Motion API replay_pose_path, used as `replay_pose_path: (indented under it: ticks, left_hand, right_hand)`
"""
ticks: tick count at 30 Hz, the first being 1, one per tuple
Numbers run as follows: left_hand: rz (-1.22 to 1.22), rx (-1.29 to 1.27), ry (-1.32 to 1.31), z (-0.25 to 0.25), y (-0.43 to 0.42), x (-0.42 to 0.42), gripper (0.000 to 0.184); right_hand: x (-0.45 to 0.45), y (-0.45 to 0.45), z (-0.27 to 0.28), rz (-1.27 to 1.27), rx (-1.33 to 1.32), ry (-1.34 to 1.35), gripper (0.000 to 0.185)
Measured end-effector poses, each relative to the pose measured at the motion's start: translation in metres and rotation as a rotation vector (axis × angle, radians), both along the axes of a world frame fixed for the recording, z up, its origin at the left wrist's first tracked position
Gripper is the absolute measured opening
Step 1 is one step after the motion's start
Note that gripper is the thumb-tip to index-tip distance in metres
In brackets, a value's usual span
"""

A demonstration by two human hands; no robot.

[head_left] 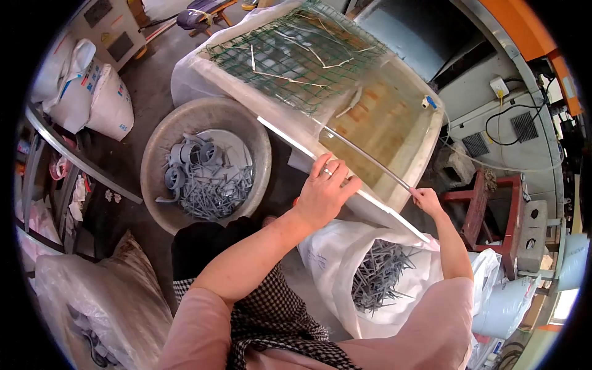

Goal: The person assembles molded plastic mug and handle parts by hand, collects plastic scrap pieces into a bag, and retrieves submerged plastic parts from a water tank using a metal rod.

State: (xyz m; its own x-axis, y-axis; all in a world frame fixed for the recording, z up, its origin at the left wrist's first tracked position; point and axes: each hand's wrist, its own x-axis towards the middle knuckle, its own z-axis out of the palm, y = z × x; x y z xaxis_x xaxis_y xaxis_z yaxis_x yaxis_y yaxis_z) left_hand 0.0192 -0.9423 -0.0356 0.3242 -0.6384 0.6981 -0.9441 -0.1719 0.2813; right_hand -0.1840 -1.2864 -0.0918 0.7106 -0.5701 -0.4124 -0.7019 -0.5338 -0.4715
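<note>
My left hand (pixel 327 188), with a ring on one finger, has its fingers curled over the white front rim (pixel 290 139) of a large water tub. My right hand (pixel 427 202) is closed round the near end of a long thin metal rod (pixel 370 159). The rod slants across the tub to the far left, its far end beside a green wire mesh (pixel 271 58). Cloudy water (pixel 382 123) with brownish patches below fills the near right part. Under my arms stands a white woven sack (pixel 333 271) holding many grey plastic sprue pieces (pixel 382 274).
A round grey basin (pixel 154 166) with grey plastic rings and sprues stands at left. White sacks (pixel 111 105) and a clear plastic bag (pixel 105 302) lie further left. On the right are a dark red frame (pixel 512 228), a concrete block (pixel 531 234), a hose and cables.
</note>
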Motion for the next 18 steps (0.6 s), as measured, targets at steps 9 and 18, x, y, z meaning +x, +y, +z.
replay_pose_path:
  ticks: [9,18]
  left_hand:
    - [-0.029,0.007,0.021,0.002,0.001,-0.001,0.009]
    - [-0.018,0.004,0.016,0.003,0.002,0.0,0.004]
  right_hand:
    - [0.036,0.014,-0.023,0.025,0.017,-0.024,0.05]
    - [0.088,0.025,-0.02,0.097,-0.102,-0.05,0.055]
